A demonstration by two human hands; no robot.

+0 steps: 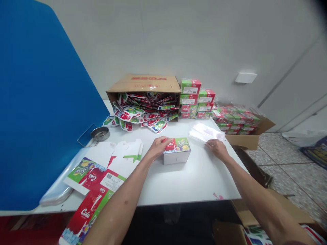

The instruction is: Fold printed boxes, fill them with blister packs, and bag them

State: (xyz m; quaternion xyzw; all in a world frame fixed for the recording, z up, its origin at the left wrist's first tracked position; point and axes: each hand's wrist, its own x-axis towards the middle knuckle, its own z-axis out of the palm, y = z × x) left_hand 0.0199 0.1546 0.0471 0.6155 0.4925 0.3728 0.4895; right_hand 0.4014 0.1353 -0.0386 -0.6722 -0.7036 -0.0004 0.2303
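A small folded carton (pixel 177 150) printed red and green, with a white side, stands on the white table (pixel 189 180). My left hand (pixel 158 146) rests on its left top edge, fingers curled over it. To the right, my right hand (pixel 216 148) lies on the table with its fingertips on a pile of clear plastic bags (pixel 204 132); the fingers look pressed together on the bags' near edge.
Flat unfolded cartons (pixel 102 177) lie at the left front. A cardboard box (pixel 145 92) spilling printed packets sits at the back, beside stacked finished cartons (pixel 195 98). An open box of wrapped cartons (pixel 237 124) stands right. A blue panel (pixel 38 102) and metal dish (pixel 100 133) are left.
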